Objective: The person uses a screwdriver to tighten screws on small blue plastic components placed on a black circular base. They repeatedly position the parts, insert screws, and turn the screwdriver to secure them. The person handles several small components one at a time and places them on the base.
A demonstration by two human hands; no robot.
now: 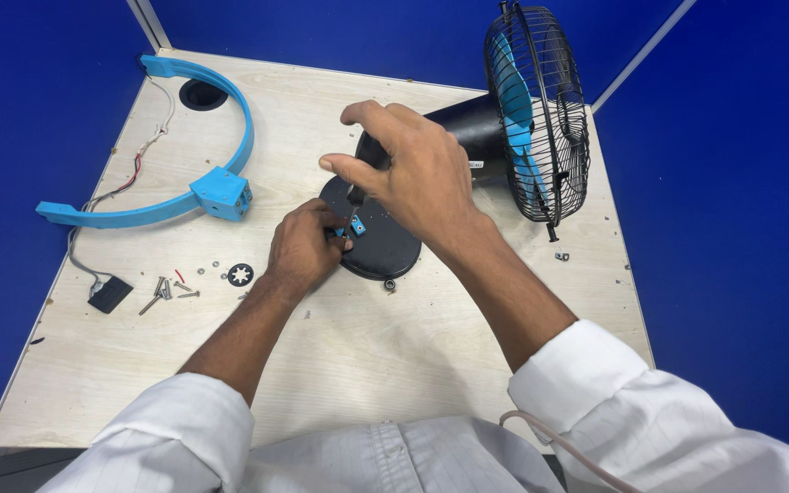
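- Head view: my right hand point(404, 169) is clenched around a black-handled screwdriver point(364, 169), its tip down on a small blue plastic clip point(357, 225).
- My left hand point(305, 248) pinches that clip against the oval black fan base point(385, 246), mid-table.
- The black wire-caged fan head point(541, 110) lies right; loose metal screws point(168, 290) left.

A small repair or assembly workstation.
A pale wooden worktable point(340, 365) fenced by blue partition walls point(29, 91), with loose metal screws point(168, 290) at centre left and a black-caged blue-bladed fan point(541, 110) at upper right.
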